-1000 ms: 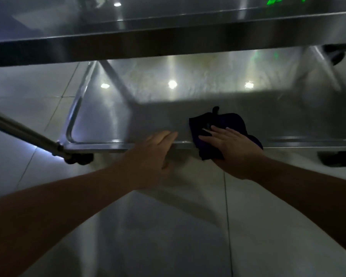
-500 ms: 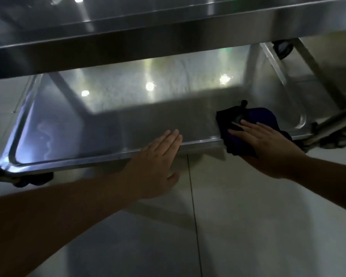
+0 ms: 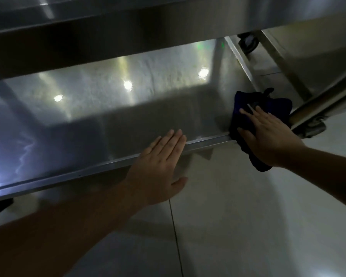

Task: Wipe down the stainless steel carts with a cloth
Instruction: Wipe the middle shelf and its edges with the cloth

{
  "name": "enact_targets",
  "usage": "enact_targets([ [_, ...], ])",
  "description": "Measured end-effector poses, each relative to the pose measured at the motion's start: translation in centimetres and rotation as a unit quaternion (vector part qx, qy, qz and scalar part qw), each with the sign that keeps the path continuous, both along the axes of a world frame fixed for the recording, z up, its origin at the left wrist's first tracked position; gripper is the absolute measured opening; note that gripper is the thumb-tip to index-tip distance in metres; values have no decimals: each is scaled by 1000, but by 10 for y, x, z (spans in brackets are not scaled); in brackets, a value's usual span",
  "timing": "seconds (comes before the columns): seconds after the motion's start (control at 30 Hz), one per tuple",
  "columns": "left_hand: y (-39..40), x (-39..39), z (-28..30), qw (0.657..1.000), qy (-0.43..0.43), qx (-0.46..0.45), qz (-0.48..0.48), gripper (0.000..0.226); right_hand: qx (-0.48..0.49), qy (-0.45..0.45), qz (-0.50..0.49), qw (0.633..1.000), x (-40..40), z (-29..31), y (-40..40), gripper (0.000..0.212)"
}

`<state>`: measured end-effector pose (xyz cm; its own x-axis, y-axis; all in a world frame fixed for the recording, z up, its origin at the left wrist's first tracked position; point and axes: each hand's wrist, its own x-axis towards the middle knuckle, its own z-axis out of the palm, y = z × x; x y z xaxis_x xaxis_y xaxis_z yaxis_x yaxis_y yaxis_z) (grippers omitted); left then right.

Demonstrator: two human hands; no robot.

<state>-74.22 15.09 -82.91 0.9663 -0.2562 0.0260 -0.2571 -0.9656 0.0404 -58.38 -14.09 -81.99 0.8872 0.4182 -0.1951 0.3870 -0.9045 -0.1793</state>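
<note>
Stainless steel cart's lower shelf (image 3: 112, 124) fills the view, its front rim running from eight o'clock up toward three o'clock, ceiling lights mirrored in it, above a pale tiled floor (image 3: 248, 216). At centre, the left hand (image 3: 160, 166) lies flat and empty on that rim. At two o'clock, the right hand (image 3: 268, 136) presses flat, fingers spread, on a dark blue crumpled cloth (image 3: 246, 104) draped over the rim at the shelf's right corner.

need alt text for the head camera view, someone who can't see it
A right hand presses a dark cloth flat on the near right corner of a steel cart's lower shelf. The left hand lies open on the shelf's front rim, above a pale tiled floor.
</note>
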Motion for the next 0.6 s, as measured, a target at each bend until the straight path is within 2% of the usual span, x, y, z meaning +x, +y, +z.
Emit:
enact_targets([
  [0.23,5,5,-6,1000,9,-25,-10,100,11,11,-40,999,67,3,33,69],
  [0.4,8,5,-7,999,0,-39,-13,98,25,-46,-9,999,126,10,60,62],
  [0.6,9,5,-4,999,-1,-40,-12,98,36,-42,-43,998,153,9,109,69],
])
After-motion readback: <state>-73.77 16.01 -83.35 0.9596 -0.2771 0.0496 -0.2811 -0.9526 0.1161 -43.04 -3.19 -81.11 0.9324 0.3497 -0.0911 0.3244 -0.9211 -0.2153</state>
